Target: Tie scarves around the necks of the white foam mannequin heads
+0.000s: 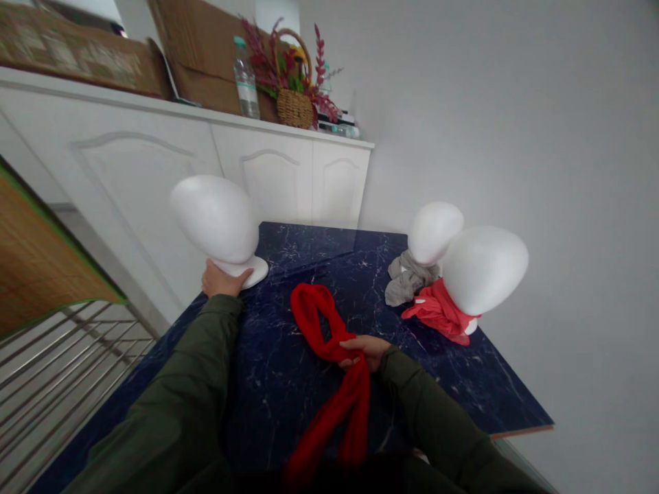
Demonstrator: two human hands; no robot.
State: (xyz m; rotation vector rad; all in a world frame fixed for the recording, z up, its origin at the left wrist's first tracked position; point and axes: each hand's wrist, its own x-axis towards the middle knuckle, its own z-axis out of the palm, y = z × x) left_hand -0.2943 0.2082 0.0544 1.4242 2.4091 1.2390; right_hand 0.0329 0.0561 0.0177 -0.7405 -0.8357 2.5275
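My left hand (224,280) grips the base of a white mannequin head (215,216) at the left edge of the table. My right hand (368,350) is closed on a red scarf (322,329), which forms a loop beyond the fingers. The scarf's two tails hang toward me and run out of view at the bottom. To the right stand two more white mannequin heads, one farther back (435,232) and one nearer (487,269). A grey scarf (409,278) lies around the base of the farther one, and a coral-red scarf (445,314) around that of the nearer.
The table (319,250) has a dark blue marbled top. White cabinets (278,182) behind it carry cardboard boxes (206,62), a water bottle (246,79) and a wicker basket (294,108) with flowers. A metal rack (77,363) stands at the left; a grey wall rises at the right.
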